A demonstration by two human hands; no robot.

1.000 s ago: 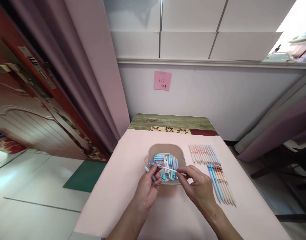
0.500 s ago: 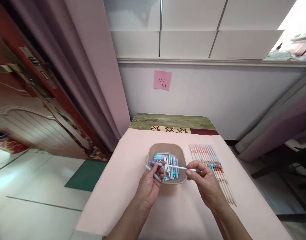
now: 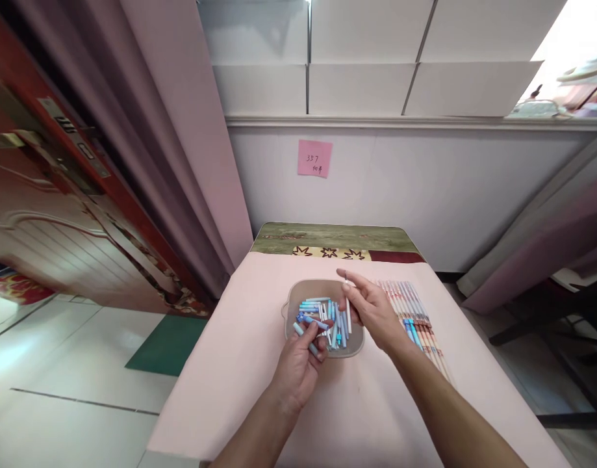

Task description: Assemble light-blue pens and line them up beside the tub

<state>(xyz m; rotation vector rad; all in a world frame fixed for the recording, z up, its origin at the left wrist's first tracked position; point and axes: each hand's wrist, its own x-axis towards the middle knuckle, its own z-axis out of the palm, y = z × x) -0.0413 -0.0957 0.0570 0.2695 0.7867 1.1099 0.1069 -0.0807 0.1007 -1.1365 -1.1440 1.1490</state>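
My left hand is closed on two pen parts over the near left of a beige plastic box. One is a light-blue pen barrel; the other is a darker blue pen piece pointing right. My right hand pinches a slim white pen refill, held nearly upright above the right side of the box. Inside the box lie blue and turquoise barrels, white refills and small clip pieces. Fingers hide some of the contents.
Right of the box, pens lie side by side in rows, with a couple of blue-clipped ones among them, partly behind my right arm. A pink cloth covers the table. A pink note sticks to the wall.
My right hand has moved left and up, turning the white refill from nearly level to nearly upright. My left hand has shifted slightly right with its pen parts.
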